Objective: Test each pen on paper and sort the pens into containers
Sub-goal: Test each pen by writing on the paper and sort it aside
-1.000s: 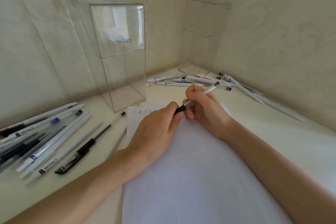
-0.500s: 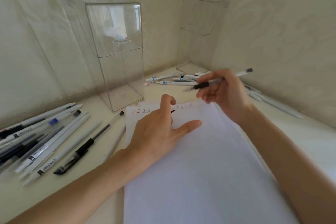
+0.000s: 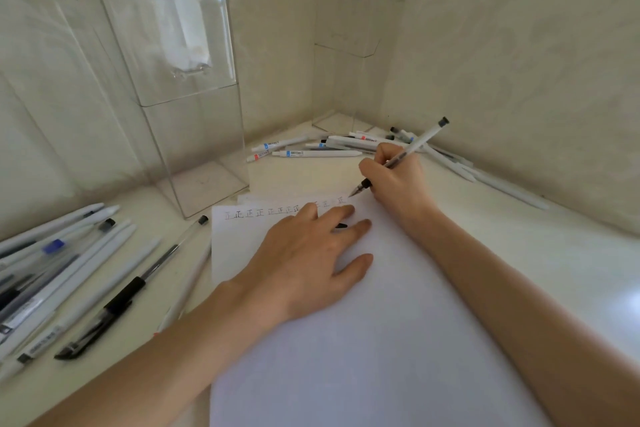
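My right hand (image 3: 394, 180) grips a white pen (image 3: 420, 142) in a writing hold, its tip touching the top right of the white paper (image 3: 363, 340), just right of a row of written marks (image 3: 263, 213). My left hand (image 3: 308, 263) lies flat on the paper with fingers spread; a small black pen cap (image 3: 341, 226) shows between its fingers. Two tall clear containers stand at the back: one on the left (image 3: 187, 100), one in the corner (image 3: 349, 55). Both look empty.
Several pens lie in a pile at the left (image 3: 59, 274), among them a black-grip pen (image 3: 117, 302). Another pile of white pens (image 3: 332, 146) lies behind the paper near the corner. Walls close the desk at back and right.
My right hand lifted the pen off toward the corner after my left pulled off its cap, then brought it down onto the paper. My left hand flattened on the sheet.
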Demonstrator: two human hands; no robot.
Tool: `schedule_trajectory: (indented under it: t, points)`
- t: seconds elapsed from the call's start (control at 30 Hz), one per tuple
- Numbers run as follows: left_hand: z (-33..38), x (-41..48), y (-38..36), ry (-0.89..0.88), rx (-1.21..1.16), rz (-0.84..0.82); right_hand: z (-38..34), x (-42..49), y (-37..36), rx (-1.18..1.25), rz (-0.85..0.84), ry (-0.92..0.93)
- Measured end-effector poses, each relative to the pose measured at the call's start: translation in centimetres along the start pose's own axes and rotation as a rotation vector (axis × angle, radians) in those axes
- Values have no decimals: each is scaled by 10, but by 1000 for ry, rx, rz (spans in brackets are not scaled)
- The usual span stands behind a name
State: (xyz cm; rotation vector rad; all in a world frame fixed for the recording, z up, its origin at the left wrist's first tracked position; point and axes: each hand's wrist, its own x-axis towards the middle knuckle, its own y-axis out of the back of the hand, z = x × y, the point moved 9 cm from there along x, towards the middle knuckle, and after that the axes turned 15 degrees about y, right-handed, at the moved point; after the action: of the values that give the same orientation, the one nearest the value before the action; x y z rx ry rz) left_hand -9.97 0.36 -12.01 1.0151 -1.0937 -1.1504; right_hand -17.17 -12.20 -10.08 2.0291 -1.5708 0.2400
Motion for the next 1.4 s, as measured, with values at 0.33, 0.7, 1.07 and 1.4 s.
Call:
schedule_trajectory:
  t: [0.33,0.7,1.07,1.4]
  points:
    - [-2,1,-1,15,-40,10,0,2,-5,-130,-55,50]
    - [-2,2,0,24,-45,13,1,1,-3,-96,-44,44]
    - [-2,0,1,13,-61,24,0,0,-2,-108,-41,43]
    - [-2,0,1,-4,-49,35,0,0,-4,-109,-64,28]
